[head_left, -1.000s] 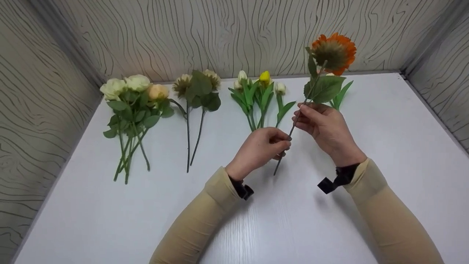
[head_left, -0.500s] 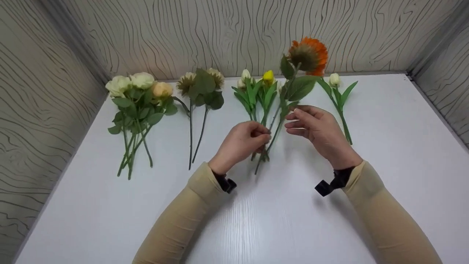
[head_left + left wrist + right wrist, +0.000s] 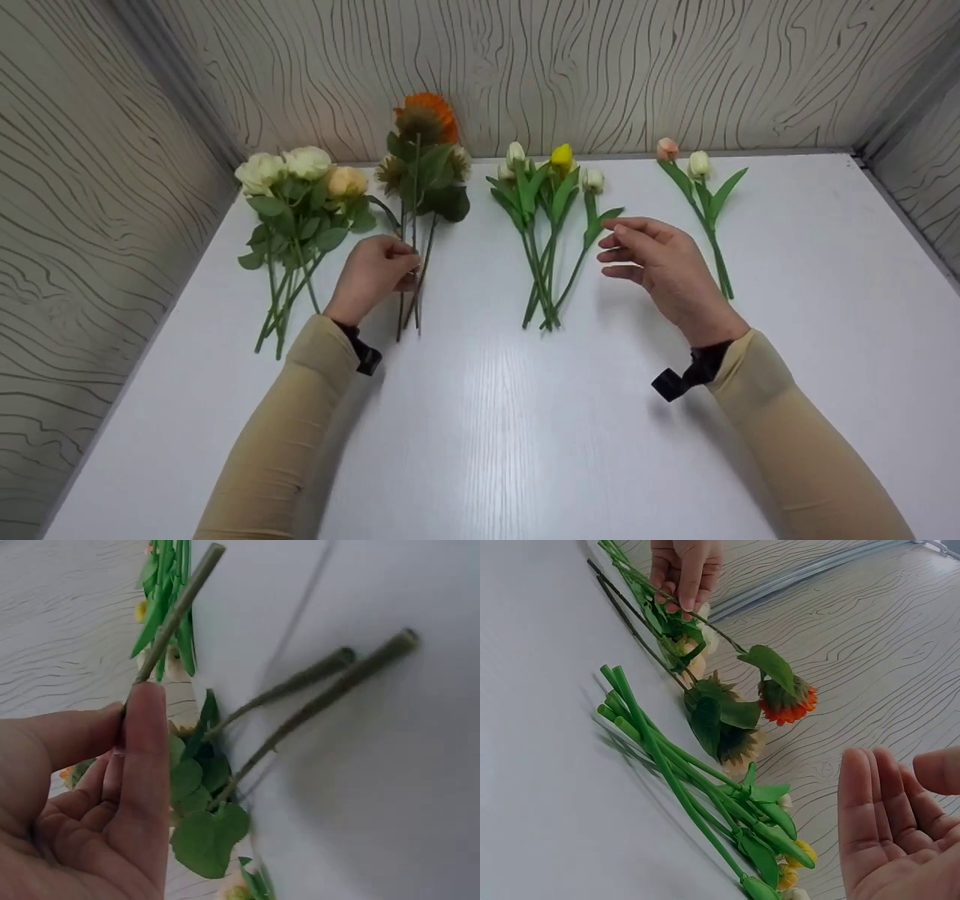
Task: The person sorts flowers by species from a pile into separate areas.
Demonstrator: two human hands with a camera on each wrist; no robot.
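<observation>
My left hand (image 3: 375, 274) pinches the thin stem of an orange flower (image 3: 429, 118) between thumb and forefinger. In the left wrist view the stem (image 3: 180, 615) stands off the table, its cut end pointing up and away. The flower's head, seen from behind in the head view, overlaps two pale flowers (image 3: 390, 174) with dark stems that lie face down on the table. My right hand (image 3: 656, 266) hovers with parted, relaxed fingers and holds nothing. Just left of its fingertips lies a bunch of white and yellow tulips (image 3: 551, 217), green stems crossing at the bottom.
Cream and peach roses (image 3: 300, 169) lie in a bunch at the far left of the white table (image 3: 480, 435). On the right lie a pink and a white tulip (image 3: 700, 166). A patterned wall panel (image 3: 525, 75) rises along the table's back edge.
My left hand has carried the orange flower leftward, from beside the right hand, over the tulips to the pale flowers. The right hand has let go of the stem and stays almost in place.
</observation>
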